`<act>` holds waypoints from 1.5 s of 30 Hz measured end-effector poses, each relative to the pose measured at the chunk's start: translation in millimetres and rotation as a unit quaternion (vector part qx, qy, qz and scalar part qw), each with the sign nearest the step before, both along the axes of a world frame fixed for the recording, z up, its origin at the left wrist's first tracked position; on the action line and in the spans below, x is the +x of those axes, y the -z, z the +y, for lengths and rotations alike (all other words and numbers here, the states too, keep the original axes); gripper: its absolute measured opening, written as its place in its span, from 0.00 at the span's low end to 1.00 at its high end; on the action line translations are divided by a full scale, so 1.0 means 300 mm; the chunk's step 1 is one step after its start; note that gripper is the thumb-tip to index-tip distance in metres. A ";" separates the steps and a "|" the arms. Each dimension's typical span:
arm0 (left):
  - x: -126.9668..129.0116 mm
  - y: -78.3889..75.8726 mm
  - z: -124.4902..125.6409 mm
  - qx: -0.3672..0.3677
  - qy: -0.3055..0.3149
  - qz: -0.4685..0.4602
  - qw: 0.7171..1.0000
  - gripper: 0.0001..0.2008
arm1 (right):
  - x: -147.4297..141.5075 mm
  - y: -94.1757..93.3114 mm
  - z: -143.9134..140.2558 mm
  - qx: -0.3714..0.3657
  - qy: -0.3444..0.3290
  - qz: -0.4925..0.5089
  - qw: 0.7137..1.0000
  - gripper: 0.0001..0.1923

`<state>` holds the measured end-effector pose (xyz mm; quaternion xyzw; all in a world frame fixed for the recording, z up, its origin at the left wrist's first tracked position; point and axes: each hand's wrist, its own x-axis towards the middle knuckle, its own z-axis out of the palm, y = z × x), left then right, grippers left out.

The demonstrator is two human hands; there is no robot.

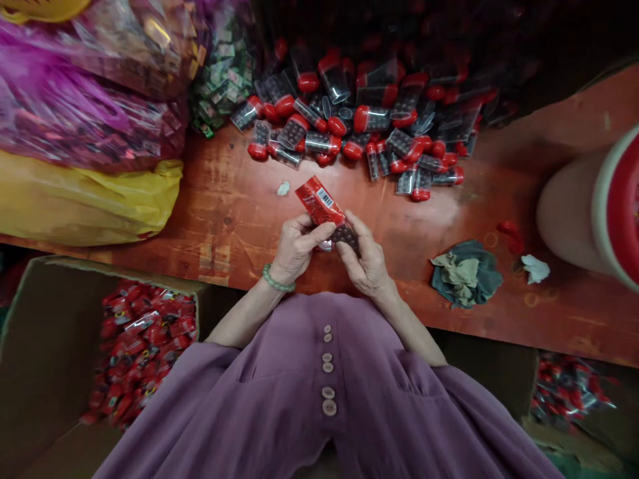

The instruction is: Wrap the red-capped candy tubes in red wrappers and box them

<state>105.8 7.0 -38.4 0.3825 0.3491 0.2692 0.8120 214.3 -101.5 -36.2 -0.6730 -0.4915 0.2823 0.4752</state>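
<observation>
Your left hand pinches the thin, crinkly red plastic wrapper and your right hand grips the small clear tube of dark round sweets between them; both look light and slippery, so hold the tube's sides.

Two hands, left hand, right hand; one red sachet; one rag; red-capped vials: dozens, uncountable; two cardboard boxes.
</observation>
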 end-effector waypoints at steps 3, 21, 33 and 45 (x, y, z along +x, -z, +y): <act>0.005 -0.005 0.002 -0.011 -0.012 -0.020 1.000 0.22 | 0.002 -0.011 0.015 0.025 -0.020 -0.031 0.999 0.27; 0.022 -0.018 0.010 -0.026 -0.063 -0.073 0.995 0.21 | -0.042 0.039 0.055 0.023 -0.018 0.056 0.998 0.28; 0.014 -0.030 0.038 -0.019 0.057 -0.059 0.996 0.17 | -0.035 0.032 0.035 0.011 -0.014 0.066 0.998 0.30; 0.031 -0.015 0.008 -0.073 -0.007 -0.052 0.996 0.16 | -0.002 0.044 0.059 0.019 -0.023 0.133 0.991 0.30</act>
